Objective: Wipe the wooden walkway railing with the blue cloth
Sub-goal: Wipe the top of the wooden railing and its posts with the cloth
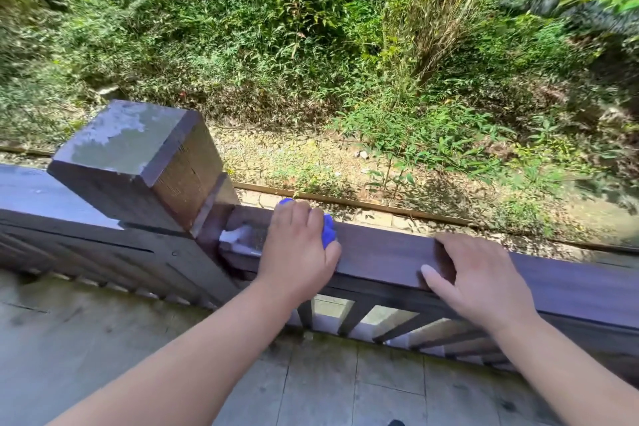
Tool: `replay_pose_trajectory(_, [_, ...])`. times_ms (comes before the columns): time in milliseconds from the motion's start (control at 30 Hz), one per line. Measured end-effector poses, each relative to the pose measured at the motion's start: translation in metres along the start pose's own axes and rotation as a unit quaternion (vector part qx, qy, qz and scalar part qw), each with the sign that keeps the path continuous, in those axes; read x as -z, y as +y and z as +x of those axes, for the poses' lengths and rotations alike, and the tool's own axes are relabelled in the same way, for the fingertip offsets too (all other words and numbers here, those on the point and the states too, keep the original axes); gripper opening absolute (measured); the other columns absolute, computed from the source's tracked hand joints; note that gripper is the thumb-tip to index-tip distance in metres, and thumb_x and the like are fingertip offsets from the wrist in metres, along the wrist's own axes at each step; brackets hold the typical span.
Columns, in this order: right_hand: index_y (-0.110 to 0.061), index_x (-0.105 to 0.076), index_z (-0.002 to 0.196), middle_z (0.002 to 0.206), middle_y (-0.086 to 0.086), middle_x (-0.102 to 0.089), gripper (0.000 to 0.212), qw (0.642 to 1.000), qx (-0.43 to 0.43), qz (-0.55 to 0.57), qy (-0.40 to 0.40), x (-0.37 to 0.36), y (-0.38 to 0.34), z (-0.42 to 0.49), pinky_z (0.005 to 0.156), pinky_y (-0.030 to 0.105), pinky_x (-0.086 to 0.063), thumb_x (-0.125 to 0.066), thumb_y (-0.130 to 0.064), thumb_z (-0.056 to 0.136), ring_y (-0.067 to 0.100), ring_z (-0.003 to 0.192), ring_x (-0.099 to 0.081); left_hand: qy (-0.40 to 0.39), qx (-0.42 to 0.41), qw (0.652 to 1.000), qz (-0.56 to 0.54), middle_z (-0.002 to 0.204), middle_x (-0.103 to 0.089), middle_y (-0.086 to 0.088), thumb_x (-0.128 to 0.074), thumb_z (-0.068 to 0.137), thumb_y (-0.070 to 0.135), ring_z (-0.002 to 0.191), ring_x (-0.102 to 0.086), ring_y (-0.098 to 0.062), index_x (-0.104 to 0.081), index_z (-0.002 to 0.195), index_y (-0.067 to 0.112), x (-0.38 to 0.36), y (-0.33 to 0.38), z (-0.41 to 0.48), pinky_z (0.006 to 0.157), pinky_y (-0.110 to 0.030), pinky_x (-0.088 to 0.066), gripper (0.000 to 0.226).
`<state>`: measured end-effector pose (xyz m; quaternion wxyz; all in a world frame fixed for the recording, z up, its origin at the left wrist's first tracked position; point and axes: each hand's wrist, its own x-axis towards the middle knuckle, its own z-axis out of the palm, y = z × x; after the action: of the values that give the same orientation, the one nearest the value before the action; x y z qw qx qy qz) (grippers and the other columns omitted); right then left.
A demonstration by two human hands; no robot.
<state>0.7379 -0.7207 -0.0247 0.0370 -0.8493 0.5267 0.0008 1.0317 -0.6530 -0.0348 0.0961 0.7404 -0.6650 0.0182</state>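
Head view, looking down over a dark wooden railing with the square post as reference landmark.

Left hand: palm down on the top rail just beside the post, on its right. Fingers curled close together over a bunched blue cloth, pressing it to the rail top; cloth shows only at the fingertips on the far edge and beside the index knuckle (most of it hidden under the palm). A small whitish patch sits on the rail between the hand and the post; cannot tell what it is.

Right hand: further along the same rail from the post, well apart from the left hand. Fingers loosely spread and draped over the top, thumb against the near face of the rail. It holds nothing but the rail.

Post cap shows pale, worn blotches. Balusters run below the rail, right of the post. Paved walkway on the near side of the post; dense green vegetation beyond it.
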Motion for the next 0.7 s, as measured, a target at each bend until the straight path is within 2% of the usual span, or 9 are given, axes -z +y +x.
replay_pose_trajectory(100, [-0.026, -0.057, 0.129, 0.107, -0.005, -0.065, 0.065, 1.0, 0.002, -0.004, -0.008, 0.0, 0.001, 0.0, 0.095, 0.045, -0.044, -0.034, -0.072, 0.089, 0.025, 0.1, -0.058, 0.006, -0.023, 1.0, 0.01, 0.107, -0.053, -0.013, -0.04, 0.092, 0.045, 0.107, -0.045, -0.037, -0.056, 0.112, 0.008, -0.004, 0.018, -0.001, 0.107, -0.05, -0.032, 0.045])
replay_pose_trajectory(200, [-0.024, -0.058, 0.131, 0.11, -0.004, -0.066, 0.068, 1.0, 0.006, -0.006, -0.007, -0.001, 0.002, 0.0, 0.096, 0.045, -0.044, -0.032, -0.073, 0.09, 0.025, 0.102, -0.059, 0.021, -0.056, 0.998, 0.011, 0.113, -0.052, -0.013, -0.049, 0.089, 0.047, 0.114, -0.046, -0.039, -0.055, 0.118, 0.009, -0.011, 0.03, -0.011, 0.114, -0.055, -0.027, 0.048])
replay_pose_trajectory(367, [-0.019, -0.061, 0.131, 0.115, 0.003, -0.069, 0.072, 1.0, 0.004, 0.001, 0.009, -0.005, 0.002, 0.0, 0.096, 0.047, -0.044, -0.035, -0.071, 0.088, 0.031, 0.106, -0.061, 0.018, -0.174, 0.983, 0.046, 0.117, -0.047, -0.012, -0.052, 0.084, 0.049, 0.115, -0.048, -0.038, -0.052, 0.125, 0.011, -0.035, 0.072, -0.031, 0.117, -0.061, -0.022, 0.056])
replay_pose_trajectory(533, [-0.018, -0.061, 0.132, 0.115, 0.003, -0.07, 0.073, 1.0, 0.012, -0.002, 0.01, -0.006, 0.004, 0.0, 0.095, 0.047, -0.044, -0.033, -0.07, 0.09, 0.031, 0.104, -0.061, 0.063, -0.255, 0.961, 0.084, 0.123, -0.055, -0.011, -0.053, 0.085, 0.047, 0.115, -0.051, -0.035, -0.057, 0.128, 0.013, -0.039, 0.043, -0.033, 0.114, -0.058, -0.028, 0.055])
replay_pose_trajectory(600, [-0.018, -0.061, 0.131, 0.113, 0.002, -0.069, 0.071, 1.0, 0.014, -0.003, 0.014, -0.006, 0.004, 0.0, 0.093, 0.046, -0.045, -0.033, -0.07, 0.09, 0.03, 0.103, -0.061, 0.07, -0.251, 0.962, 0.084, 0.123, -0.059, -0.01, -0.06, 0.087, 0.049, 0.116, -0.054, -0.035, -0.061, 0.127, 0.013, -0.034, 0.017, -0.037, 0.114, -0.056, -0.031, 0.053])
replay_pose_trajectory(700, [-0.017, -0.062, 0.13, 0.111, 0.002, -0.07, 0.071, 1.0, 0.015, -0.001, 0.021, -0.007, 0.005, 0.0, 0.093, 0.047, -0.045, -0.033, -0.069, 0.09, 0.03, 0.101, -0.062, 0.055, -0.188, 0.977, 0.08, 0.13, -0.061, -0.015, -0.058, 0.092, 0.05, 0.121, -0.056, -0.036, -0.06, 0.132, 0.009, -0.022, -0.019, -0.047, 0.114, -0.054, -0.034, 0.057])
